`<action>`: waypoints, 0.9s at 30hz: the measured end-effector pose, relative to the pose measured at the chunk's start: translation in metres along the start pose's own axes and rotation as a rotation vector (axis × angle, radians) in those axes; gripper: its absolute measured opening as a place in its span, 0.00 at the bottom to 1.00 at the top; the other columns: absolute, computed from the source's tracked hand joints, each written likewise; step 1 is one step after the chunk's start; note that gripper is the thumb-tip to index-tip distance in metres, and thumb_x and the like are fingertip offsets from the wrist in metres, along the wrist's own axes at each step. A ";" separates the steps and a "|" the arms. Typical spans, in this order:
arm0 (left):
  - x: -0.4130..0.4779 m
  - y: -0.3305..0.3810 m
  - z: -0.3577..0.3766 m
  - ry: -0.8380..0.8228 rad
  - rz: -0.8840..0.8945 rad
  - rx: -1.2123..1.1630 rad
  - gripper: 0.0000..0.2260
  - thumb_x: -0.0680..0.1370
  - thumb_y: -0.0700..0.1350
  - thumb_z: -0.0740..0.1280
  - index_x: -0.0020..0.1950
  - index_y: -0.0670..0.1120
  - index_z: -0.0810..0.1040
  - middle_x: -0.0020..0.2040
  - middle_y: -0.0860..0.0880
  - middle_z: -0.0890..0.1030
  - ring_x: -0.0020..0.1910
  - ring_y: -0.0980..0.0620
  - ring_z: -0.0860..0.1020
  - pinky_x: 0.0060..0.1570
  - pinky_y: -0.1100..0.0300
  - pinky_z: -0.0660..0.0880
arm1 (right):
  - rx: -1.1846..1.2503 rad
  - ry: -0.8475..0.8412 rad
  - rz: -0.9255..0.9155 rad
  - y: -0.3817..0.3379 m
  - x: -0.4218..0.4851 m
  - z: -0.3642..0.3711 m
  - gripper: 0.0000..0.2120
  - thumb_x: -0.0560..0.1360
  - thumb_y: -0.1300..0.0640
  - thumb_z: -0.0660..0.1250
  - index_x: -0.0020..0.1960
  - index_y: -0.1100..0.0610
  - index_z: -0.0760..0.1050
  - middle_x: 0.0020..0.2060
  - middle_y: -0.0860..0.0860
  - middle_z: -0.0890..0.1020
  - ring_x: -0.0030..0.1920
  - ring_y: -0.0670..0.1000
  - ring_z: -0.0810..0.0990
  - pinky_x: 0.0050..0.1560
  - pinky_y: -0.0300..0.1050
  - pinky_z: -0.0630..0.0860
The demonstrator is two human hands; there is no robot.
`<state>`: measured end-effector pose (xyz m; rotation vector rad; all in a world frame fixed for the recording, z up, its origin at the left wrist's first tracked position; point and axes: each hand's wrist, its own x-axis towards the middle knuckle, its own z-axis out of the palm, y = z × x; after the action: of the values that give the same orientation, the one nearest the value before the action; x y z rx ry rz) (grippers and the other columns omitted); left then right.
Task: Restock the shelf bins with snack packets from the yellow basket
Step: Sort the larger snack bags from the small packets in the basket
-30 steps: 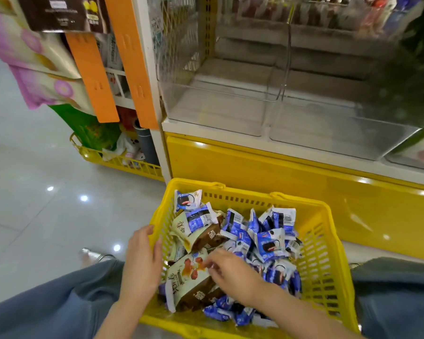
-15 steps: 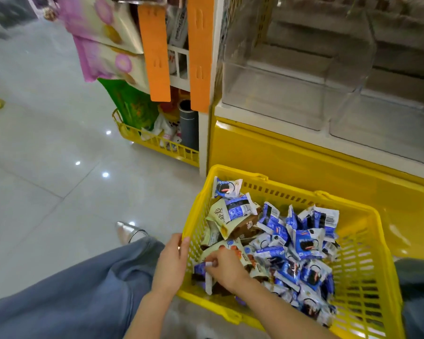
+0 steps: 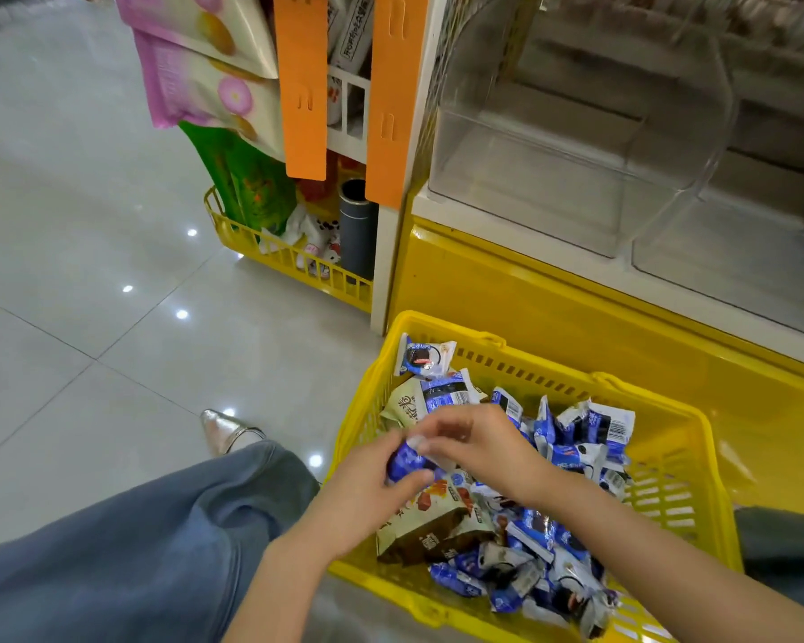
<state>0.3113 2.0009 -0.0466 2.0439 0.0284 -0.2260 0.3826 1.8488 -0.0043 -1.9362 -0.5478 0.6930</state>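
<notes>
Crouching on a shop floor, a person works with both hands over a yellow basket (image 3: 669,461) that sits against the yellow base of a shelf unit (image 3: 553,308). The left hand (image 3: 363,498) is cupped, fingers and thumb curled round a small blue snack packet (image 3: 405,462). The right hand (image 3: 479,445) meets it from the other side, fingertips closed in a pinch on the packet's pale end. The image is blurred there, so how firm that pinch is cannot be told. The packet is held just above the basket's near left corner, over a beige and brown bag (image 3: 430,531). To the right of the hands lies a loose heap of blue packets (image 3: 572,445).

The clear shelf bin (image 3: 544,178) stands above and beyond the hands, past the basket's far rim and slightly to the right. A second clear bin (image 3: 739,280) sits further right. Both look bare inside, as far as the glare allows. The packet's long axis seems to run from the left palm up towards the right fingertips, roughly pointing at the nearer bin. The right hand is the closer of the two to the bins, so it looks better placed for the lift up and forward. A denim-clad knee (image 3: 135,549) is to the left of the hands.
</notes>
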 end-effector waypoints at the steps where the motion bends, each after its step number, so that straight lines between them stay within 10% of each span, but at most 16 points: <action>1: 0.000 0.000 -0.002 0.046 -0.008 -0.031 0.09 0.75 0.51 0.68 0.53 0.54 0.75 0.45 0.55 0.80 0.41 0.61 0.77 0.40 0.67 0.72 | 0.056 0.065 -0.005 -0.001 0.006 -0.001 0.04 0.74 0.60 0.69 0.44 0.52 0.81 0.39 0.46 0.83 0.41 0.42 0.80 0.44 0.34 0.76; 4: 0.000 -0.005 -0.009 0.211 -0.075 -0.152 0.02 0.77 0.48 0.66 0.48 0.55 0.75 0.38 0.54 0.81 0.33 0.63 0.76 0.33 0.70 0.70 | -0.170 0.294 -0.018 0.011 0.029 -0.007 0.09 0.76 0.60 0.65 0.53 0.50 0.78 0.49 0.45 0.83 0.50 0.40 0.80 0.55 0.38 0.76; 8: 0.001 -0.010 -0.014 0.401 -0.217 -0.230 0.04 0.79 0.47 0.62 0.51 0.49 0.75 0.40 0.54 0.80 0.35 0.65 0.78 0.32 0.72 0.72 | -0.720 0.074 0.162 0.042 0.059 -0.019 0.27 0.76 0.57 0.66 0.73 0.54 0.63 0.70 0.51 0.69 0.70 0.51 0.66 0.68 0.45 0.63; 14: 0.005 -0.012 -0.017 0.471 -0.347 -0.576 0.09 0.78 0.46 0.64 0.56 0.46 0.76 0.50 0.48 0.83 0.48 0.51 0.82 0.45 0.60 0.78 | -0.922 0.036 0.247 0.065 0.062 -0.016 0.32 0.71 0.44 0.69 0.70 0.55 0.64 0.65 0.53 0.71 0.65 0.53 0.67 0.64 0.48 0.65; 21: 0.013 -0.007 0.000 0.276 -0.352 -0.951 0.18 0.72 0.54 0.66 0.60 0.51 0.71 0.53 0.49 0.82 0.50 0.51 0.82 0.43 0.56 0.80 | -0.223 0.226 0.174 0.022 0.041 0.013 0.18 0.69 0.42 0.71 0.51 0.49 0.69 0.45 0.44 0.77 0.42 0.39 0.76 0.38 0.31 0.70; 27: 0.013 -0.005 0.003 0.194 -0.360 -0.957 0.28 0.64 0.58 0.74 0.59 0.53 0.67 0.54 0.52 0.81 0.51 0.53 0.82 0.43 0.56 0.79 | -0.249 0.131 0.053 0.010 0.031 0.025 0.10 0.81 0.54 0.56 0.57 0.55 0.72 0.50 0.49 0.76 0.48 0.43 0.73 0.45 0.26 0.66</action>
<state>0.3232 1.9997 -0.0550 1.0842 0.5269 -0.1830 0.3897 1.8806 -0.0299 -2.2173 -0.5222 0.5468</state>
